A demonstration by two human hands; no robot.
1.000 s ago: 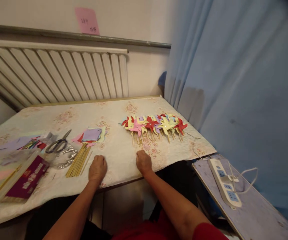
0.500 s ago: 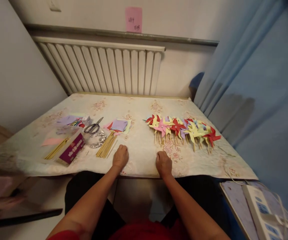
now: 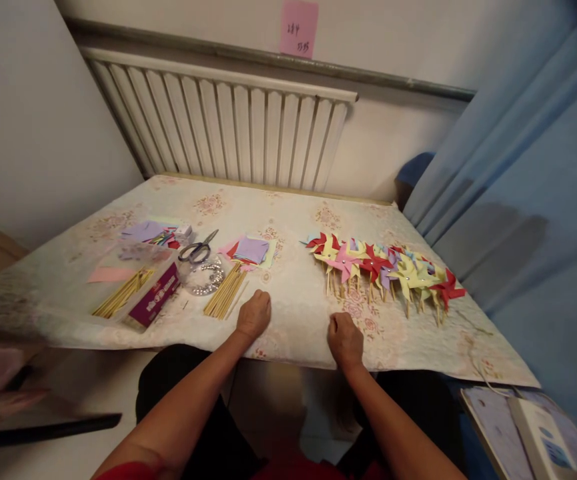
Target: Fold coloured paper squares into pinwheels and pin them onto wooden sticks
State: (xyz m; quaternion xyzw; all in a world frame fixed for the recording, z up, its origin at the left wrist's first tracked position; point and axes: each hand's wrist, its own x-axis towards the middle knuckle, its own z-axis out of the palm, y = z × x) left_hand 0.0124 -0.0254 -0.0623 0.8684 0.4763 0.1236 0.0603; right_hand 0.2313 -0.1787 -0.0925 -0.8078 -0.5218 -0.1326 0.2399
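My left hand (image 3: 254, 315) rests curled, knuckles up, on the flowered tablecloth (image 3: 293, 220) near the table's front edge, just right of a bundle of thin wooden sticks (image 3: 225, 295). My right hand (image 3: 345, 339) rests as a loose fist on the cloth a little to the right, below a row of paper pinwheels (image 3: 383, 267) in red, yellow, pink and purple. Neither hand holds anything. A small stack of coloured paper squares (image 3: 251, 250) lies behind the sticks.
Scissors (image 3: 197, 249), a shiny ring of pins or beads (image 3: 203, 280), a purple box (image 3: 154, 303), more sticks (image 3: 122, 301) and paper scraps (image 3: 143, 231) lie at the left. A radiator (image 3: 218, 127) stands behind, a blue curtain (image 3: 543, 167) at right, a power strip (image 3: 543, 440) at lower right.
The view has swung left, bringing the wall and the left part of the table into sight. Both hands stay resting on the cloth in the same places.
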